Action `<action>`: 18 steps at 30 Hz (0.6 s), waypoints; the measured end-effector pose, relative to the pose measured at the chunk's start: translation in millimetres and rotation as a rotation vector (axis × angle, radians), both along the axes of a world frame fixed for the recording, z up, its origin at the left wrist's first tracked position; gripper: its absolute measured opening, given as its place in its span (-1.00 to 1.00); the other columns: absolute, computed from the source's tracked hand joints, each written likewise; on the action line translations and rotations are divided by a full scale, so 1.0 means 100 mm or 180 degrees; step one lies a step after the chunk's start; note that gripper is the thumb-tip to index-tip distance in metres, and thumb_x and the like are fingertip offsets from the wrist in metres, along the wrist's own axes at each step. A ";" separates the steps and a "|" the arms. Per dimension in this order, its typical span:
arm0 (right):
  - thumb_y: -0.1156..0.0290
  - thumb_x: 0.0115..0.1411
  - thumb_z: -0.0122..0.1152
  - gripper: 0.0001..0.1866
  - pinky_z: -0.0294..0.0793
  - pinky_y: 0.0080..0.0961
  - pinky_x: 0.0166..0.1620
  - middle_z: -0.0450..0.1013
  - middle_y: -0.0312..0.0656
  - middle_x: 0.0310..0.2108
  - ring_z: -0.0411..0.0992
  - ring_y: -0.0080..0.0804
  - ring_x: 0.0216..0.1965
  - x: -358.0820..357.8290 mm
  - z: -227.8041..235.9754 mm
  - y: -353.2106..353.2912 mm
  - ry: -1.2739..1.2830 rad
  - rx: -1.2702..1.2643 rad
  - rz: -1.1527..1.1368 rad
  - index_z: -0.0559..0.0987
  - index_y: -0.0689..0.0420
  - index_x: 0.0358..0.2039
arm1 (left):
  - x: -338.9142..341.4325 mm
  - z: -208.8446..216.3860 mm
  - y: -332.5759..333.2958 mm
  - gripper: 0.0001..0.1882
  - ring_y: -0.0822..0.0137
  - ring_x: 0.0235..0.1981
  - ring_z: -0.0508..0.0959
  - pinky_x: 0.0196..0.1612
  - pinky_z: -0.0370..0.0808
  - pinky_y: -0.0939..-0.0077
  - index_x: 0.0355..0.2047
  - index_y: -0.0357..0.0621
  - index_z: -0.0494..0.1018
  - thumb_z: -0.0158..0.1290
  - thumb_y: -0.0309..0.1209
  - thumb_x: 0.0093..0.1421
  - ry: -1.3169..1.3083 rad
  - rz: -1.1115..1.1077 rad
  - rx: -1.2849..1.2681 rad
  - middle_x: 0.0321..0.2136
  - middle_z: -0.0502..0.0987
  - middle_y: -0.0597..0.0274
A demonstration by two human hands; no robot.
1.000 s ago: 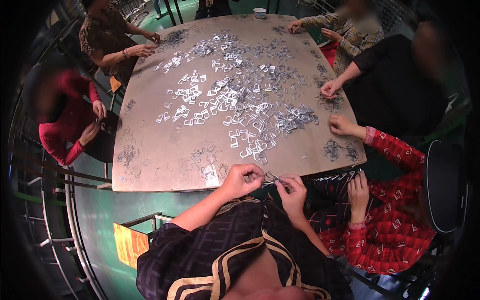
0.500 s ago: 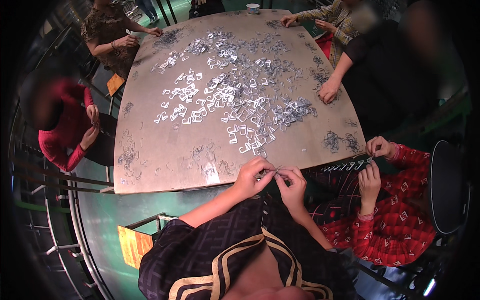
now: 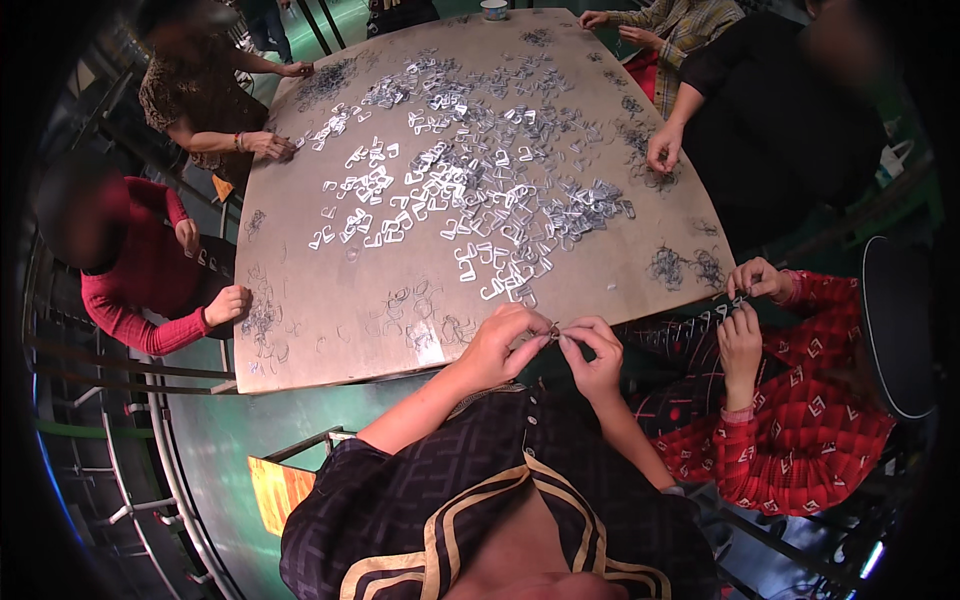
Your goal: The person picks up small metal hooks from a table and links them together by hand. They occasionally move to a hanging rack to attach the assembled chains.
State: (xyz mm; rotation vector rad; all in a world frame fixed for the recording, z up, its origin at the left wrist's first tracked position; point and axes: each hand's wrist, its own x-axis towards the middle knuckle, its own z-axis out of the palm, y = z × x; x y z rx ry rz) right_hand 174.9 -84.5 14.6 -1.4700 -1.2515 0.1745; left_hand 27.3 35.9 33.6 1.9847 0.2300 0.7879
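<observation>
Just off the near edge of the table (image 3: 300, 200), my left hand (image 3: 502, 345) and my right hand (image 3: 596, 358) are close together, each with thumb and forefinger pinched. A small dark metal piece (image 3: 555, 333) shows between the fingertips; its exact shape is too small to make out. Beyond my hands lies a wide spread of flat silver J-shaped hooks (image 3: 435, 185). Thin curved wire pieces (image 3: 408, 305) lie loosely near the front edge, left of my fingers. A whitish patch (image 3: 428, 345) on the tabletop is close to my left wrist.
Beside me on the right, a person in red patterned clothes (image 3: 790, 400) holds a row of small pieces. Other people work along both sides. More wire heaps (image 3: 685, 268) line the table edges. A bowl (image 3: 494, 10) stands at the far edge; a wooden stool (image 3: 280, 492) is lower left.
My fingertips have parted slightly, my right hand shifting right and up. At left, one person's hand has come to the table edge, and another's has reached onto the tabletop.
</observation>
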 end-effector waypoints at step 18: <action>0.45 0.09 0.14 -0.84 0.46 -0.14 -0.10 0.46 0.04 -0.21 0.46 0.02 -0.16 0.06 -1.34 0.98 -0.0613 -0.1848 -0.0340 0.53 0.20 -0.29 | -0.13 -0.18 -0.26 -0.90 0.12 -0.32 0.53 -0.09 0.37 0.31 -0.39 -0.26 0.40 0.04 -0.65 0.07 -0.0151 -0.0741 -0.0130 -0.36 0.56 0.04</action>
